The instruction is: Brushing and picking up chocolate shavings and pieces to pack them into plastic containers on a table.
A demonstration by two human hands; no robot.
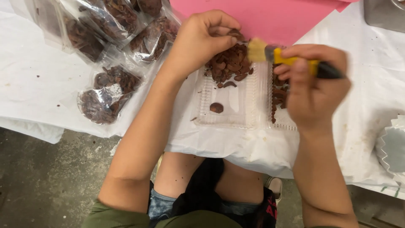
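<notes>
Two hands work close together: the left hand (202, 40) pinches a brown piece (234, 34), the right hand (312, 84) grips a yellow-handled brush (287, 57). Brushing too hard could flick the piece from the fingers, or scatter the pile (230, 63) beyond the clear tray (236, 114).

Chip pile (230, 63) in clear tray (230, 116); filled bags (107, 90) left of tray; brush (287, 59) above tray.

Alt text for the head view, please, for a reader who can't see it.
Seen from above, a seated person's left hand pinches a brown piece over a pile of brown pieces in a clear plastic tray, while the right hand holds a yellow-handled brush beside it. Sealed clear bags of similar pieces lie left on the white-covered table.
</notes>
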